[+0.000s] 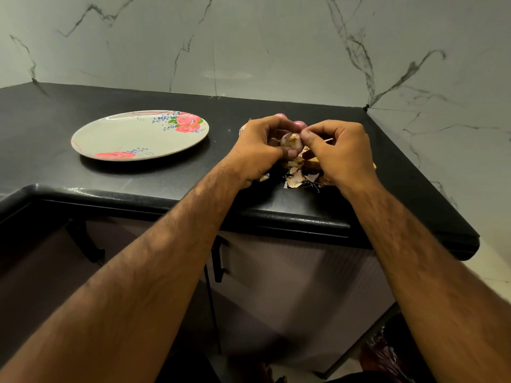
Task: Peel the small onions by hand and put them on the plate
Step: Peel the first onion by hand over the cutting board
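Left hand: fingers curl round the small onion with the thumb under it, probably to keep it steady while the skin is pulled.
Right hand: thumb and forefinger pinch the onion's dry, tufted end. The hand is close against the left one, so the pull stays short.
Small onion: held between both hands above the countertop. It looks pale and seems partly skinned.
Peel scraps: heaped right under the hands, so falling skin gathers in one spot.
Other onions: pink tops show just behind the hands; the rest is hidden.
Plate: a floral plate to the left, well apart from the hands. No onion lies on it yet.
Open room: bare black counter between the hands and the plate gives a free path leftward.
Edges: the front edge is near the scraps, so loose skin could slip off. The marble wall closes the back.
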